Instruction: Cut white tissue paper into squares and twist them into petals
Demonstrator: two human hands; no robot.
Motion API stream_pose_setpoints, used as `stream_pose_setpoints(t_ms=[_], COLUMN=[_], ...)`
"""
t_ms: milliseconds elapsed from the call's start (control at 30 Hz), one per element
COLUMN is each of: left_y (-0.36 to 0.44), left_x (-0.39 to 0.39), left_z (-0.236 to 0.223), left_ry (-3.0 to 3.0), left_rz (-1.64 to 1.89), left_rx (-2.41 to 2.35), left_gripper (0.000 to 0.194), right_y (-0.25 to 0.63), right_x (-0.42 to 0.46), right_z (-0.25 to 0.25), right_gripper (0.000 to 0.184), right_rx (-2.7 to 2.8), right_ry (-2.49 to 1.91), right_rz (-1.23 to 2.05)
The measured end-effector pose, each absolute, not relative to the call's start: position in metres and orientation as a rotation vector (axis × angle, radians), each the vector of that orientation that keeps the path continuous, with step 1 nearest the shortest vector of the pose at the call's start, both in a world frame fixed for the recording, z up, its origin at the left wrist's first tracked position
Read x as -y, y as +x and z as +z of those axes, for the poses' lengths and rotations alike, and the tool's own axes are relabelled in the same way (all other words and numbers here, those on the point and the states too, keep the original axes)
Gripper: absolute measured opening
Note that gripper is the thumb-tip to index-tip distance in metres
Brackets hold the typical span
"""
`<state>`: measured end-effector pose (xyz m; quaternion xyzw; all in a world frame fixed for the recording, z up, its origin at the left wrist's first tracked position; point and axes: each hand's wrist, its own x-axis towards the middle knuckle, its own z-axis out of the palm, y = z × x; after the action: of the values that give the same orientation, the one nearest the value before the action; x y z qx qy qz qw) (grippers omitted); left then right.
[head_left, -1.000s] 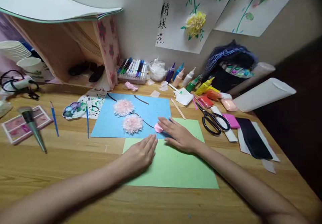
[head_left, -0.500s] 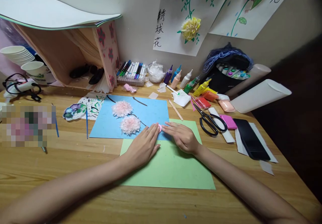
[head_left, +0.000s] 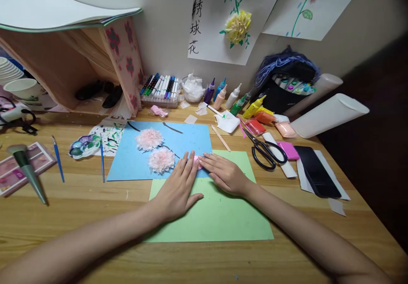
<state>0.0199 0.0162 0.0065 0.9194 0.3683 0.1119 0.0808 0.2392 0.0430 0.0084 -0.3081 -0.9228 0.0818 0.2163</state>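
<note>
A small pink disc, perhaps of soft clay (head_left: 199, 166), lies on the lower right of the blue paper (head_left: 194, 137), partly hidden by fingers. My left hand (head_left: 176, 185) rests flat across the blue and green papers, fingers stretched and thumb spread, its fingertips touching the disc's left side. From the right, my right hand (head_left: 228, 174) reaches over with straight fingers, their tips on the disc. Two fluffy pale pink flowers (head_left: 149, 139) sit left of my hands, beside dark painted lines. The green paper (head_left: 219, 216) lies beneath both hands.
Black-handled scissors (head_left: 267, 152), a phone (head_left: 317, 171) and pink clay (head_left: 287, 150) lie to the right. A wooden stick (head_left: 220, 137) is just beyond the blue paper. Paint bottles (head_left: 235, 95) and a marker box (head_left: 161, 89) line the back. Brushes (head_left: 58, 158) lie left.
My left thumb has spread away from its fingers. Both hands have shifted slightly over the pink disc, which shows differently between them. The camera view has turned a little.
</note>
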Motion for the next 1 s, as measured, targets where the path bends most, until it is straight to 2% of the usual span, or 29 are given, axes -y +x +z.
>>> stream_pose_setpoints(t_ms=[267, 467, 600, 800, 1000], left_y=[0.019, 0.016, 0.015, 0.019, 0.019], left_x=[-0.005, -0.008, -0.007, -0.005, -0.009], left_z=[0.005, 0.010, 0.013, 0.009, 0.012], left_ry=[2.757, 2.626, 2.530, 2.536, 2.567], left_rz=[0.260, 0.376, 0.458, 0.548, 0.542], left_rx=[-1.043, -1.115, -1.209, -1.239, -1.288], left_gripper=[0.072, 0.065, 0.060, 0.057, 0.049], right_y=[0.239, 0.238, 0.235, 0.235, 0.227], right_x=[-0.044, -0.050, -0.052, -0.054, -0.052], right_z=[0.007, 0.012, 0.014, 0.015, 0.015], right_gripper=[0.041, 0.050, 0.049, 0.055, 0.050], right_rx=[2.520, 2.677, 2.683, 2.754, 2.791], right_ry=[-0.972, -1.009, -1.065, -0.903, -1.006], right_rz=[0.239, 0.373, 0.415, 0.540, 0.485])
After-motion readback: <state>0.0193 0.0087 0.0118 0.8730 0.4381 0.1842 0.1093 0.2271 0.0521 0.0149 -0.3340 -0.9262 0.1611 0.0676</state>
